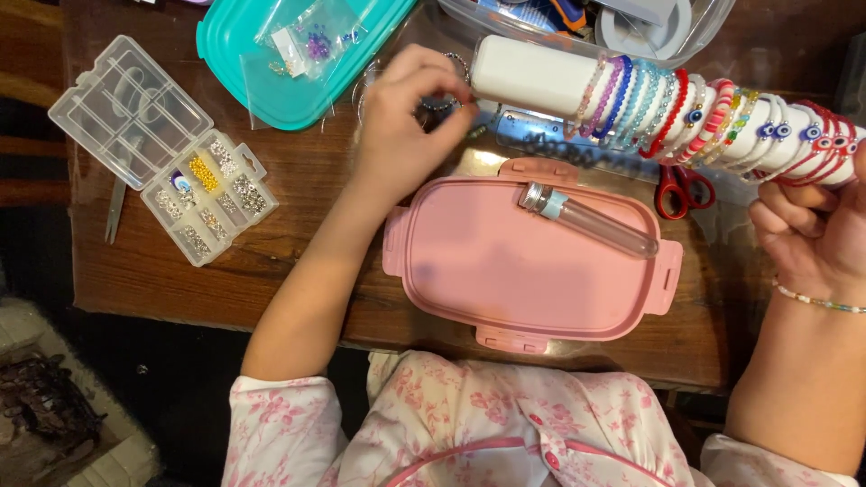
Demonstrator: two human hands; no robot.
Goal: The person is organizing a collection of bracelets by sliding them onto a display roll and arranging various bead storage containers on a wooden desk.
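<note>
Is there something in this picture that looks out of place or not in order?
Only a little: a clear tube lies loose and slanted on the pink box lid, and red scissors are half hidden under the bracelet roll.

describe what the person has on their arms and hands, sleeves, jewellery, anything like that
Both forearms are bare. The sleeves are short, white with a pink floral print, ending near the elbows, and the same fabric with pink piping covers the chest. The right hand has a thin beaded bracelet at the wrist, mostly white beads with a few coloured ones. The left hand shows no rings, watch or bracelet.
</note>
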